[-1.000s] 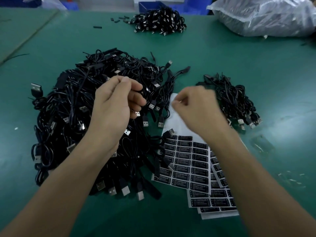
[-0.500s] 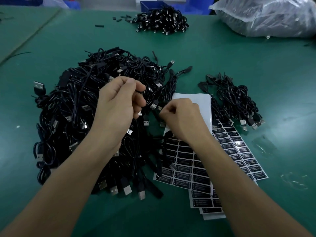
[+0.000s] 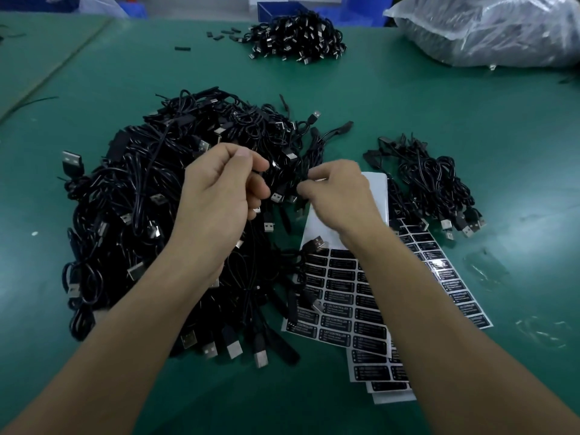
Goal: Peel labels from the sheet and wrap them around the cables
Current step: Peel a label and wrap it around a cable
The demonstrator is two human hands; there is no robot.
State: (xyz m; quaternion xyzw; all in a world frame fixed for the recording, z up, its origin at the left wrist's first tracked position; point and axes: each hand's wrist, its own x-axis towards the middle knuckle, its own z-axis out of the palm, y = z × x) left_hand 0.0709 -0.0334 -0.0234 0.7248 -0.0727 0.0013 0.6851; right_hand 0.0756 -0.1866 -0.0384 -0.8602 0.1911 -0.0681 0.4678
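Head view: the left hand (image 3: pixel 219 196) has its grip pinched on a thin black USB cable (image 3: pixel 283 178) above the tangled heap of black cables (image 3: pixel 131 215). The right hand (image 3: pixel 340 196) pinches the same cable close by; any label there is hidden. White sheets of black rectangular labels (image 3: pixel 342 293) lie on the green table (image 3: pixel 439 114) under the right wrist. Likely risk: if the cable slackens, the label may wrap askew or stick to a fingertip

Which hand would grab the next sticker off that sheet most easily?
Probably right. Both hands pinch the cable, but the right hand hangs just above the label sheets, on its own side. The left hand is over the big cable pile, farther from them.
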